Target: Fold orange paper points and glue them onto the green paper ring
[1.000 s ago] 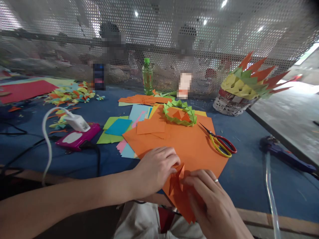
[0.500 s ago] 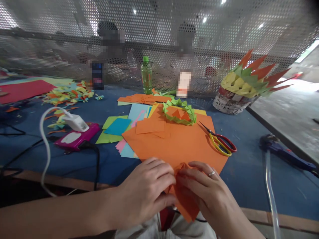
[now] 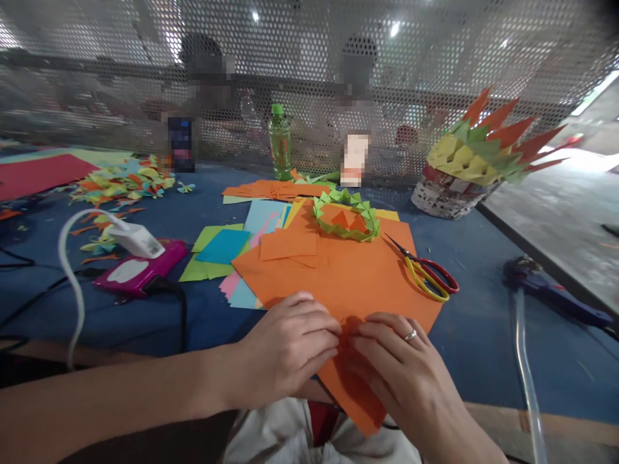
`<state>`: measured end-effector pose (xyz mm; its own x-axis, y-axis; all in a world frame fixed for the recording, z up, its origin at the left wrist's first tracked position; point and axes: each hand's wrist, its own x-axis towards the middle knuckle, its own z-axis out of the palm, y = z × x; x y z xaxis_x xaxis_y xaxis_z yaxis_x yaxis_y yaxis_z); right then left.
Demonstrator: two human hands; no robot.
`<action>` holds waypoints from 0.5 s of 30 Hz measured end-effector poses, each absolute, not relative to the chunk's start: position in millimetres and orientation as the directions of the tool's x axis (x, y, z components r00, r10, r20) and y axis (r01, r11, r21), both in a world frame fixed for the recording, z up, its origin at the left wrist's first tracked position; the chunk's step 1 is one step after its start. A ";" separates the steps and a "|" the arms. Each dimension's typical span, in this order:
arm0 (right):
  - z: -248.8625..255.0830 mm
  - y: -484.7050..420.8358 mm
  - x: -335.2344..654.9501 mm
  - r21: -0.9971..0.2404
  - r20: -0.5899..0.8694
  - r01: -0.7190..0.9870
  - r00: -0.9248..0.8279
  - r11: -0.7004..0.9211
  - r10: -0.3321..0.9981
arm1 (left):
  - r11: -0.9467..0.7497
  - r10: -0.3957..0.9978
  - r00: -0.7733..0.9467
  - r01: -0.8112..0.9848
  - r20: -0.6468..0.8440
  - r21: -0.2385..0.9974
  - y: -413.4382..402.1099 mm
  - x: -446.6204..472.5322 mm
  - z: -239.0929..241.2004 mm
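Note:
Between my hands, at the table's near edge, is a folded piece of orange paper [image 3: 355, 393], its pointed lower end hanging over my lap. My left hand [image 3: 293, 345] pinches its upper left side, fingertips together. My right hand [image 3: 399, 354], with a ring on one finger, has its fingers curled over the upper right side. The fingertips hide part of the fold. Beneath and beyond them lies a large orange sheet [image 3: 338, 277], bearing small orange paper pieces [image 3: 289, 245] and a green zigzag paper ring [image 3: 370, 229]. Red-and-yellow-handled scissors [image 3: 425, 277] rest at its right.
On the left are a magenta power strip [image 3: 140, 267] with a white charger [image 3: 135, 240] and cables, and coloured squares [image 3: 225, 246]. Farther back stand a green bottle [image 3: 279, 145] and a spiky paper basket [image 3: 457, 174]. A glue gun [image 3: 556, 293] lies right.
My left hand's thumb has moved up toward its fingers at the orange paper. The paper's raised top point is now lower between my fingertips. The view has shifted slightly.

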<state>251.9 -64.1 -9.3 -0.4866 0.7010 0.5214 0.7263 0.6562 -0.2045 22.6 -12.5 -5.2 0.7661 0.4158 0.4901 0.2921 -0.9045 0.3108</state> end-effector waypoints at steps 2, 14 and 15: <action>-10.9 -63.0 250.6 -0.248 0.510 0.726 -0.466 0.642 0.723 | -0.905 0.413 0.767 0.285 0.492 0.316 -10.9 23.5 -4.0; -18.0 -62.1 245.2 -0.491 0.391 0.713 -0.332 0.500 0.858 | -0.906 0.391 0.780 0.234 0.488 0.352 -3.8 12.4 -0.1; -18.4 -61.9 246.2 -0.487 0.378 0.722 -0.333 0.491 0.864 | -0.908 0.385 0.785 0.230 0.485 0.350 -2.6 11.0 0.0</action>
<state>246.2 -61.9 -18.4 -0.3328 0.8639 0.3781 0.7220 0.4913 -0.4871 11.0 -2.6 0.0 0.7848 0.3852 0.4854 0.2297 -0.9083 0.3495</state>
